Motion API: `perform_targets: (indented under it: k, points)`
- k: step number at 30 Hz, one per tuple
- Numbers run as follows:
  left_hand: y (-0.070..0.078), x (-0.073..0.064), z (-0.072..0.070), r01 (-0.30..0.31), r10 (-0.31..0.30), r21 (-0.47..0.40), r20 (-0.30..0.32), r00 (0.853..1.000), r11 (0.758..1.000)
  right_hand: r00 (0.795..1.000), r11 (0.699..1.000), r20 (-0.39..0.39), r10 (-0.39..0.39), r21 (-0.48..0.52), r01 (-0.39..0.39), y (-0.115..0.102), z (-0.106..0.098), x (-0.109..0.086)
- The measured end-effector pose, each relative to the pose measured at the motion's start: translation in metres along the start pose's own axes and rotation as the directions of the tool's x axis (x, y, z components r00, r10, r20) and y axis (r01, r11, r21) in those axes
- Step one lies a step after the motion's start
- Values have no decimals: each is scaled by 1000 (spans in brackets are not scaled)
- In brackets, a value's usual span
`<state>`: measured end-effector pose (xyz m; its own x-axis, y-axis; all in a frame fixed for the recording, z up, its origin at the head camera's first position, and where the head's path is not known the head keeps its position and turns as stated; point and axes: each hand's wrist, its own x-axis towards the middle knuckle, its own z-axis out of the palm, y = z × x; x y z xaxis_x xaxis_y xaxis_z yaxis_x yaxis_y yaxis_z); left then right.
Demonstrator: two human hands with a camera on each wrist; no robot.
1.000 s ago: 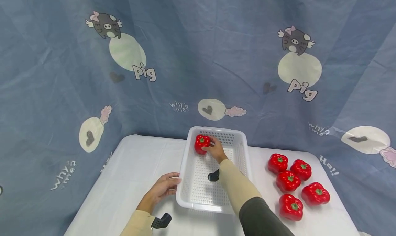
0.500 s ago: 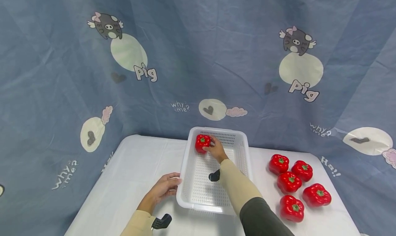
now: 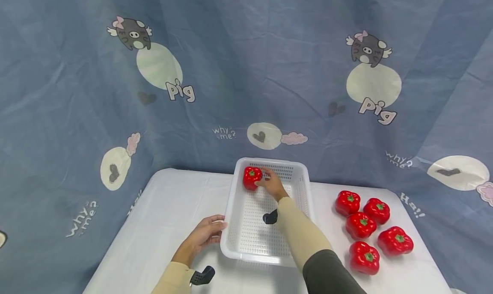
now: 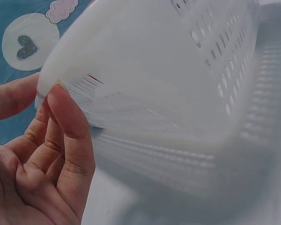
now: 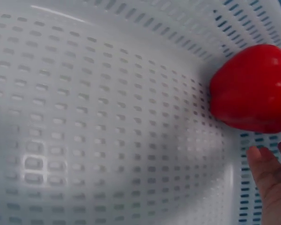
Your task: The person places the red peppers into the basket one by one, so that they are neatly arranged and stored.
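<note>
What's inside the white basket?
One red pepper, near the far left corner, with the right hand beside it. The sleeve hides some of the basket floor.

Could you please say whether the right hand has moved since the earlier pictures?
Yes: the right hand has shifted slightly right, judged against the basket, away from the pepper inside.

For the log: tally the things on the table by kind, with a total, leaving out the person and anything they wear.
White basket: 1
Red bell peppers: 6 (1 inside the basket, 5 on the table beside it)
Total: 7
</note>
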<state>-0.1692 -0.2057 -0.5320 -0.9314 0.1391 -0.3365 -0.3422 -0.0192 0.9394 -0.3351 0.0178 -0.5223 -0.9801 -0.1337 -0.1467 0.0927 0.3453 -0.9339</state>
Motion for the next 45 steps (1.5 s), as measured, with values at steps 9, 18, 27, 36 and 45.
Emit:
perform_targets:
  k: [9, 18, 27, 36, 45]
  points:
    - [4, -1, 2, 19, -19, 15, -20, 1000, 1000, 1000, 999, -10, -5, 41, 5, -9, -20, -8]
    - [1, 0, 5, 32, -31, 21, -22, 999, 999, 999, 999, 44, -23, 49, 21, -16, -38, -27]
    - [2, 0, 7, 41, -39, 34, -59, 998, 999, 995, 998, 87, -44, 43, 40, -24, -70, -51]
    - [2, 0, 8, 45, -41, 37, -99, 994, 998, 987, 990, 123, -102, 105, 89, -21, -101, -80]
    - [1, 2, 7, 44, -39, 48, -91, 995, 998, 980, 980, 90, -176, 115, 166, -5, -131, -110]
